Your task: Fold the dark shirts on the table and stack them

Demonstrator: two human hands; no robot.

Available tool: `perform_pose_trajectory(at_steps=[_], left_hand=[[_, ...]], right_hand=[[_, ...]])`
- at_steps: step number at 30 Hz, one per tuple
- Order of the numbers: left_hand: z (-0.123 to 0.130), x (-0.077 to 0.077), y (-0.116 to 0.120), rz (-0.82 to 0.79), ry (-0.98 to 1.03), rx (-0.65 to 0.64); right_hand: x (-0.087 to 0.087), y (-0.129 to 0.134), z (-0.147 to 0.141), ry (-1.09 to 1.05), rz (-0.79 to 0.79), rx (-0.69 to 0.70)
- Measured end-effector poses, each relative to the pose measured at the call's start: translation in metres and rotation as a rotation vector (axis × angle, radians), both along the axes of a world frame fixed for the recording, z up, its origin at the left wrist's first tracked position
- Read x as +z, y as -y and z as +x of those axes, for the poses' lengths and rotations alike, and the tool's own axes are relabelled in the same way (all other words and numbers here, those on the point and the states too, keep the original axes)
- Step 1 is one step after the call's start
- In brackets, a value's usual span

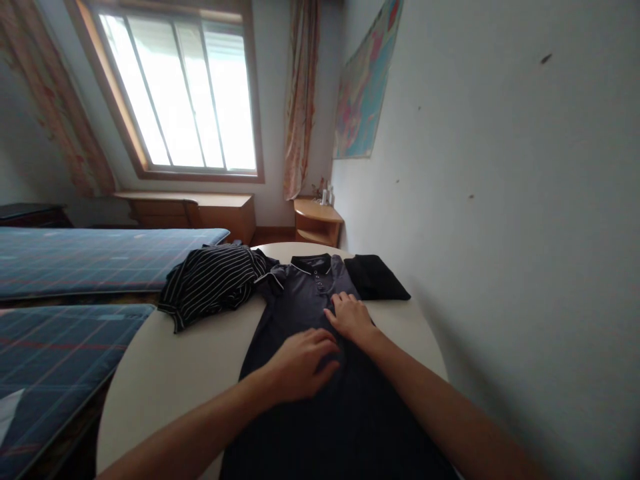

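Pale room, window point(180, 93) bright, wall point(500, 267) close on the right. Round off-white desk point(175, 373); dark shirt point(310, 313) lies front up along its middle, collar point(311, 263) toward the far edge, lower end out of view. Left hand point(297, 363) over the shirt's middle, fingers half curled, thumb apart, no cloth gripped; contact unclear. Right hand point(353, 319) on the chest beside the buttons, fingers loosely spread, no grip seen. Risks, my judgement: an uneven push could skew the shirt or raise creases; the near sleeve point(271, 280), against the striped garment point(215, 280), could snag or drag it; a forward shove could push the black folded cloth point(377, 277) toward the far edge. Count: one shirt, one striped garment, one folded cloth, two hands; behind, two mattresses point(100, 260). Buttons too small to count.
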State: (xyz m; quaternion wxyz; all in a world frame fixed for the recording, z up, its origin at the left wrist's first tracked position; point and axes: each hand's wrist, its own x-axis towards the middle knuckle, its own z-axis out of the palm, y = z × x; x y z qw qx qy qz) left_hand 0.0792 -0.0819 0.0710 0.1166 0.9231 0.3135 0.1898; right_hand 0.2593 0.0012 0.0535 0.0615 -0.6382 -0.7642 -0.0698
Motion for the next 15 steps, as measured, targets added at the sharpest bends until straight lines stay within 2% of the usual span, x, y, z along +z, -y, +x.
perform_pose_trajectory(at_steps=[3,5,6,8,10,15], left_hand=[[-0.033,-0.002,-0.055,0.144,0.036,0.401],[-0.057,-0.006,-0.087,0.188,-0.012,0.590],[-0.068,-0.007,-0.101,0.198,-0.037,0.640],[-0.085,-0.008,-0.123,0.214,-0.087,0.693],[-0.095,-0.005,-0.138,0.215,-0.156,0.686],[-0.095,0.001,-0.159,0.160,-0.256,0.608]], right_hand=[[-0.008,-0.018,-0.009,-0.047,0.011,0.038],[-0.013,-0.025,-0.013,-0.080,0.012,0.043],[-0.016,-0.028,-0.014,-0.097,0.023,0.036],[-0.022,-0.030,-0.014,-0.136,0.061,0.017],[-0.027,-0.031,-0.012,-0.185,0.100,0.011],[-0.034,-0.032,-0.007,-0.288,0.122,0.036]])
